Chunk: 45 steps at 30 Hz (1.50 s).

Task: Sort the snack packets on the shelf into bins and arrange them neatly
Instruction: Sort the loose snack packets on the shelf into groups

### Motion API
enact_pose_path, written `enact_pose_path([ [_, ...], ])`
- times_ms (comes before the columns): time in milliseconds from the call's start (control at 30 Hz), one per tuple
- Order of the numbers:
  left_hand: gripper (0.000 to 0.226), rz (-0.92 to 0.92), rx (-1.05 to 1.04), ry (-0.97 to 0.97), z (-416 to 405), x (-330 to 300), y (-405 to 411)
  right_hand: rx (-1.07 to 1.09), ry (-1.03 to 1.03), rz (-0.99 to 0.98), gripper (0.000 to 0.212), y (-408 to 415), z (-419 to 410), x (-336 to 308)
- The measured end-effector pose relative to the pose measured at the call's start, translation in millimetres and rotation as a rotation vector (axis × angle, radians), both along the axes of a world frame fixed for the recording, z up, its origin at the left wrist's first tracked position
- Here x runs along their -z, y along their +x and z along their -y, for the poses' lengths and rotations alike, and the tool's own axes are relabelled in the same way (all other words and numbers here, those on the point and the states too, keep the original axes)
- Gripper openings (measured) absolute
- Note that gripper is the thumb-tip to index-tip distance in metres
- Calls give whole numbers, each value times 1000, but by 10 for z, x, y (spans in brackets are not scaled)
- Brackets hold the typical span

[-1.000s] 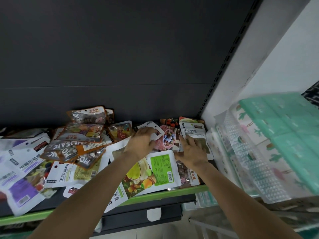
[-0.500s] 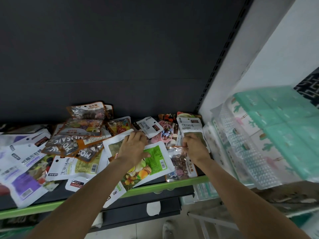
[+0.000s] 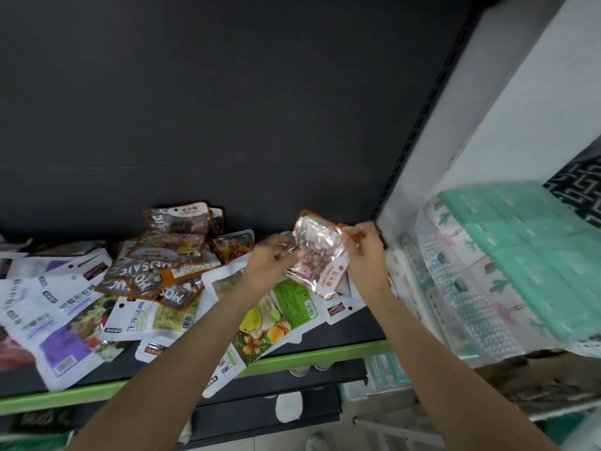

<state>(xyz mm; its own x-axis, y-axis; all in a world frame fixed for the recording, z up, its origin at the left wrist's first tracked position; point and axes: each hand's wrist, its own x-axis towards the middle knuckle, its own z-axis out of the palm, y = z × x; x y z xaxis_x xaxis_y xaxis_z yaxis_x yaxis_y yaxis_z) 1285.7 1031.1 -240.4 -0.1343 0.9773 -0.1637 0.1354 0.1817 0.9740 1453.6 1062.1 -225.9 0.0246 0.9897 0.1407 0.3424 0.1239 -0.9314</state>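
**Lifted packet could slip back into the heap**

On the left, loose snack packets point(image 3: 136, 288) sprawl across the dark green-edged shelf point(image 3: 325, 354). The left hand point(image 3: 271, 260) pinches one edge of a clear orange-trimmed candy pouch point(image 3: 317, 255) held above the pile; the right hand point(image 3: 366, 252) pinches the opposite edge. That glossy film looks slippery, so a loose pinch could drop it. The mint-green lattice bins point(image 3: 520, 255) sit right.
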Motion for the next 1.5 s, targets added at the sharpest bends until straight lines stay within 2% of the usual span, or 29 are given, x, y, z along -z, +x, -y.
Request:
enact_pose_path([
  [33,32,-70,-43,33,22,-30,-90,-25,-36,29,20,-53,-15,51],
  [100,25,-321,-153,83,95,-66,-340,-108,-123,139,13,-147,-21,155],
  [133,25,-411,-223,86,144,-79,-484,-150,-158,199,17,-188,-19,221],
  [200,30,-427,-376,44,228,-143,-750,-221,-177,325,32,-264,-10,371],
  [300,50,-428,-527,-60,305,-176,-1077,-333,-172,569,41,-383,18,530],
  [333,61,-539,-540,-109,330,-169,-1153,-367,-174,640,42,-413,21,575],
  [367,69,-729,-523,-168,355,-147,-1205,-386,-167,699,43,-433,20,618],
  [433,72,-1109,-419,-216,388,-133,-1193,-376,-137,780,46,-428,-14,708],
  [500,73,-1291,-232,-82,362,-116,-1018,-356,-149,839,52,-361,-62,772],
  [567,70,-1300,27,74,285,-69,-735,-380,-221,926,70,-258,-93,782],
  [633,57,-1210,276,150,201,11,-441,-388,-244,1023,80,-143,-109,768],
  [667,61,-1179,393,115,171,65,-315,-372,-228,1064,79,-96,-109,752],
  [733,83,-1191,574,-12,143,209,-156,-344,-216,1150,76,-27,-118,727],
  [833,102,-1303,657,-95,112,406,-169,-341,-181,1291,67,-10,-134,702],
  [967,102,-1335,604,-102,85,465,-321,-346,-96,1476,40,-29,-179,614],
  [1033,103,-1322,561,-103,74,454,-378,-293,-125,1408,30,17,-182,549],
  [1067,102,-1316,538,-103,66,448,-412,-246,-143,1299,33,55,-194,534],
  [1167,99,-1302,500,-112,62,422,-515,-151,-143,976,62,128,-214,489],
  [1267,96,-1290,475,-94,87,445,-556,-144,-53,875,69,112,-182,458],
  [1367,94,-1277,448,-61,107,476,-525,-101,-83,768,59,132,-134,455],
  [1500,91,-1262,438,-72,110,506,-493,121,-23,549,41,202,-86,381],
])
